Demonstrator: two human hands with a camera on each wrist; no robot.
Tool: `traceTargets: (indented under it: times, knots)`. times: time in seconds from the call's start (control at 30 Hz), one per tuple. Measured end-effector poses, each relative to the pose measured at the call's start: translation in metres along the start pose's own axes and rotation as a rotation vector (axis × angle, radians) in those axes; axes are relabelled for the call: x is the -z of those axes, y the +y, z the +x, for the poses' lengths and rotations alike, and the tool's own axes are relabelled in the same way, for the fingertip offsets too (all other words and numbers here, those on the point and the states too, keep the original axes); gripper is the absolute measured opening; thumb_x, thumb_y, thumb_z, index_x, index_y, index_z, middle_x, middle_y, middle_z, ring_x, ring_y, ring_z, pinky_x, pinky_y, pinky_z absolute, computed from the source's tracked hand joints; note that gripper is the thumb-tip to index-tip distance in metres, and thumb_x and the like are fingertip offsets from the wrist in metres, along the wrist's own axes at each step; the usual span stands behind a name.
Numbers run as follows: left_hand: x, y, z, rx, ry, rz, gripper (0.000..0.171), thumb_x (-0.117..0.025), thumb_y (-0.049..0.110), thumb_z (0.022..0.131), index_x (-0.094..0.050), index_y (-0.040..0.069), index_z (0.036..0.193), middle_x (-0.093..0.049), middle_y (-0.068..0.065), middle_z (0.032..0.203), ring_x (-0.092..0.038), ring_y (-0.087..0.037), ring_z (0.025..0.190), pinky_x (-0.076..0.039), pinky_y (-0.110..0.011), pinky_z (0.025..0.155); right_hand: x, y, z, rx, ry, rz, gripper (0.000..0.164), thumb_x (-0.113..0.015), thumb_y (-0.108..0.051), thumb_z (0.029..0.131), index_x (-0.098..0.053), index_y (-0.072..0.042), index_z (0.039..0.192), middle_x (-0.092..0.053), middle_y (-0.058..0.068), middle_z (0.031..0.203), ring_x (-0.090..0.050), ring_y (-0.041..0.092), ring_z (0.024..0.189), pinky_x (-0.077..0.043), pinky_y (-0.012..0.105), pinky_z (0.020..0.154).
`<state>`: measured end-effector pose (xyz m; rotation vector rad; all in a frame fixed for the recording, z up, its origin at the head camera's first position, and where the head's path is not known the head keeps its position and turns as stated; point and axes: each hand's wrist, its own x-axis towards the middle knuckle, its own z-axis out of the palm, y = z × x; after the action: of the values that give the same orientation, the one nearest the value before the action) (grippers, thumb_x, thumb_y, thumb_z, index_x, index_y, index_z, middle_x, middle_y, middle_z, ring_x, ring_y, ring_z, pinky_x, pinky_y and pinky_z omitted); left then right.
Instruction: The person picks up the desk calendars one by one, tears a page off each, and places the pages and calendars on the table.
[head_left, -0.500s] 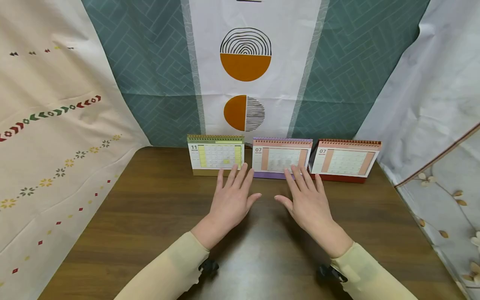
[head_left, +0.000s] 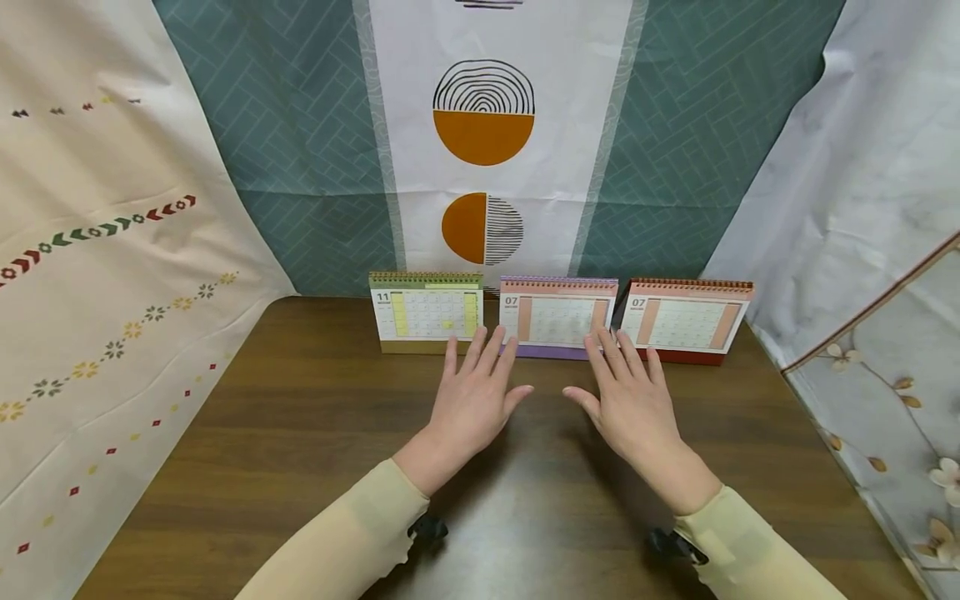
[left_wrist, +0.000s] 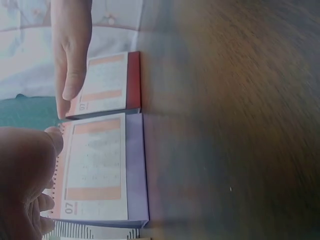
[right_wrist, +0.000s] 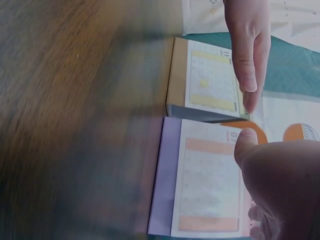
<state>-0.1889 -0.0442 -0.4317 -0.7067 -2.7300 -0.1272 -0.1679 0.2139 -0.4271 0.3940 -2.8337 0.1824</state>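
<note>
Three desk calendars stand in a row at the back of the table. The left one is a green-topped calendar (head_left: pixel 427 312) marked 11, with a tan base. A purple-based calendar (head_left: pixel 558 321) marked 07 is in the middle, and a red-based calendar (head_left: pixel 684 321) marked 07 is on the right. My left hand (head_left: pixel 474 406) hovers palm down with fingers spread, in front of the gap between the left and middle calendars. Mirroring it, my right hand (head_left: pixel 633 408) is spread in front of the middle and right ones. Both hands hold nothing; the wrist views show them above the table.
The brown wooden table (head_left: pixel 300 433) carries the calendars. Behind them hangs a teal and white cloth (head_left: pixel 300 150) with orange shapes. A cream embroidered cloth (head_left: pixel 97 275) borders the left side, and a white floral cloth (head_left: pixel 862 250) the right.
Both hands have shifted slightly to the right in the head view, still spread, while the calendars and backdrop appear a little further left.
</note>
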Motion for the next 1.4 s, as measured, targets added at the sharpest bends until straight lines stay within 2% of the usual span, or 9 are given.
traceTargets:
  times: [0.23,0.4,0.67,0.93,1.4]
  knots:
    - [-0.005,0.008,0.004,0.005,-0.030,-0.006,0.079,-0.044,0.063,0.114,-0.031,0.015,0.175,-0.030,-0.012,0.179,-0.020,-0.035,0.167,-0.008,-0.069,0.129,0.000,0.009,-0.004,-0.014,-0.002,-0.002,0.090,-0.063,-0.060,0.108,-0.030,-0.011,0.175,-0.029,0.018,0.179,-0.021,0.042,0.165,-0.009,0.070,0.129]
    - [-0.006,0.014,0.008,-0.012,-0.022,-0.008,0.076,-0.042,0.063,0.115,-0.039,0.013,0.172,-0.030,-0.012,0.179,-0.023,-0.036,0.166,-0.011,-0.070,0.129,0.001,0.016,-0.008,-0.024,0.020,-0.006,0.089,-0.065,-0.059,0.107,-0.034,-0.008,0.173,-0.031,0.019,0.178,-0.022,0.043,0.165,-0.010,0.070,0.128]
    - [-0.009,0.020,0.013,-0.028,-0.007,0.017,0.076,-0.041,0.062,0.115,-0.038,0.013,0.173,-0.031,-0.012,0.179,-0.026,-0.036,0.165,-0.016,-0.070,0.128,0.003,0.028,-0.015,-0.021,0.086,-0.013,0.086,-0.070,-0.054,0.106,-0.039,-0.006,0.171,-0.037,0.022,0.175,-0.028,0.044,0.162,-0.013,0.071,0.127]
    - [-0.011,0.026,0.020,-0.034,0.005,0.002,0.076,-0.044,0.063,0.115,-0.040,0.013,0.172,-0.028,-0.013,0.180,-0.030,-0.037,0.164,-0.016,-0.069,0.128,0.006,0.039,-0.018,-0.055,0.073,-0.019,0.088,-0.068,-0.056,0.107,-0.037,-0.005,0.171,-0.035,0.022,0.176,-0.027,0.046,0.162,-0.009,0.071,0.128]
    - [-0.011,0.042,0.034,-0.036,-0.023,-0.029,0.077,-0.042,0.065,0.114,-0.039,0.014,0.172,-0.032,-0.011,0.179,-0.024,-0.036,0.166,-0.014,-0.068,0.129,0.011,0.064,-0.026,-0.091,0.082,-0.035,0.086,-0.065,-0.056,0.108,-0.037,-0.004,0.171,-0.035,0.025,0.175,-0.027,0.048,0.161,-0.009,0.072,0.127]
